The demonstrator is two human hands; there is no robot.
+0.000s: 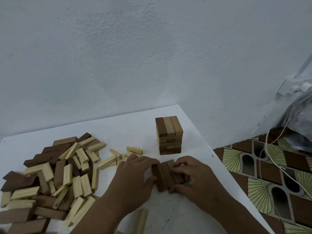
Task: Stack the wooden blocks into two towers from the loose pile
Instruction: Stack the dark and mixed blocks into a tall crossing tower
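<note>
While both hands squeeze base row (pixel 168 176) tog, L hand (pixel 136 174) on its left, R hand (pixel 194 174) on right, note blocks' long axis runs away from you; pile (pixel 55 171) lies left, nearer L hand; tower (pixel 169 135) just behind.

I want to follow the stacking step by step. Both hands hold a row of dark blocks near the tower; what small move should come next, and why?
Probably press the row of dark blocks flush and release it: the left hand and right hand hold it on the table, seemingly a second base in front of the finished tower.
</note>
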